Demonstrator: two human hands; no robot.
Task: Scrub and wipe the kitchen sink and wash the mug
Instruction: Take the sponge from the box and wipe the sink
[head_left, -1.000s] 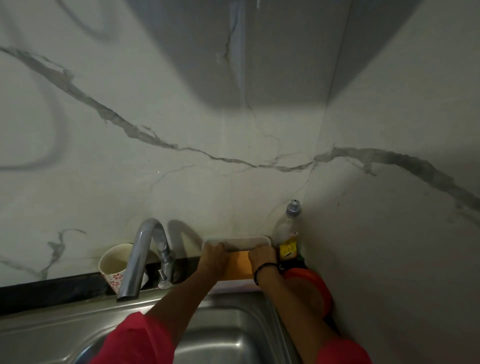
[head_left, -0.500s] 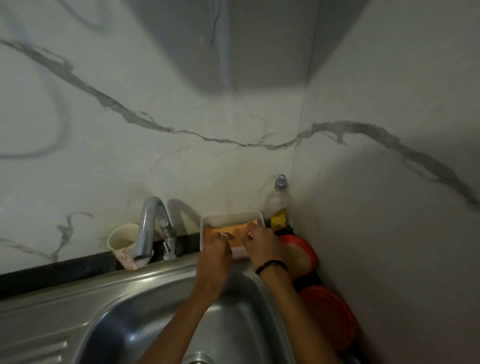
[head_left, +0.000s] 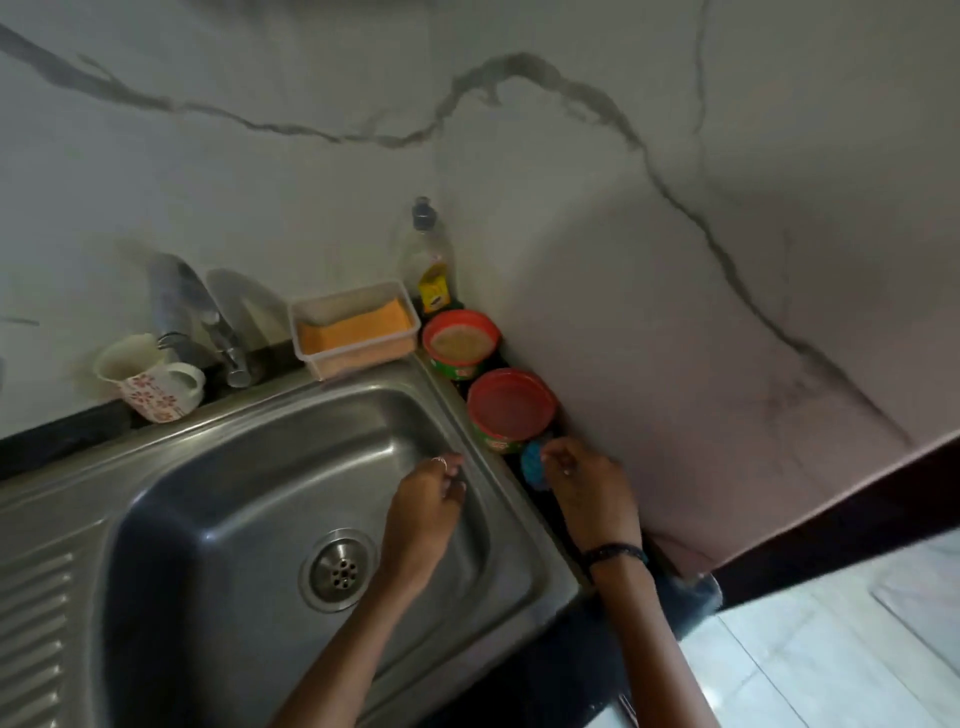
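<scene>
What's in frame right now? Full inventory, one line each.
sink: 1, steel, centre, bare basin
drain: 1, steel, basin floor
tap: 1, chrome, behind sink, blurred
mug: 1, white with red flowers, left of tap
tray: 1, white, holds orange sponge, behind sink
bottle: 1, clear, yellow label, back corner
tubs: 2, red-rimmed, right of sink along wall
scrubber: 1, blue, in front of near tub
left hand: over basin, holds nothing
right hand: wristband, fingers at scrubber; grip unclear

Black counter (head_left: 62, 441) under mug (head_left: 150, 382), tubs (head_left: 511, 410)
</scene>
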